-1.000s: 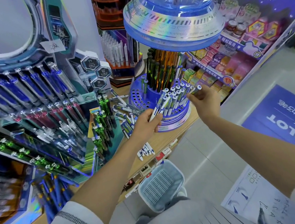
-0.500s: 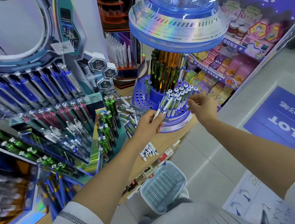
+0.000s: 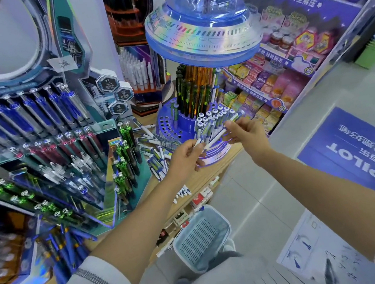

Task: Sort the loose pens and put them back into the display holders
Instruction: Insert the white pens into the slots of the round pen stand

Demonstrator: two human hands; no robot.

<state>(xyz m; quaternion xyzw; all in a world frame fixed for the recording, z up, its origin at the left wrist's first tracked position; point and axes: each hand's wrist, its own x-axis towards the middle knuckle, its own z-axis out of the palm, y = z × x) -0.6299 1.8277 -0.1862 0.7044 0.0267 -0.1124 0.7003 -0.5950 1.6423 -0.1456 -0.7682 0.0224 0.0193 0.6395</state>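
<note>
Head view: a white pen (image 3: pixel 215 137) is up over the front of the round blue holder (image 3: pixel 168 126), which sits on the worktop (image 3: pixel 200 178). The right hand (image 3: pixel 245 132) has its grip clamped on that pen. The left hand (image 3: pixel 183 160), just beside it, has its grip clamped on a second pen (image 3: pixel 198 142). Loose pens (image 3: pixel 152 146) lie on the worktop left of the holder.

Pen bundle (image 3: pixel 208 139): lower ends hidden inside left hand (image 3: pixel 184 160), count unclear. Right hand (image 3: pixel 245 132) pinches there; which pen, too blurred. Near-left rack (image 3: pixel 3 247) blurred, cut by left edge. Blue floor sign (image 3: pixel 357 151) cut by right edge.
</note>
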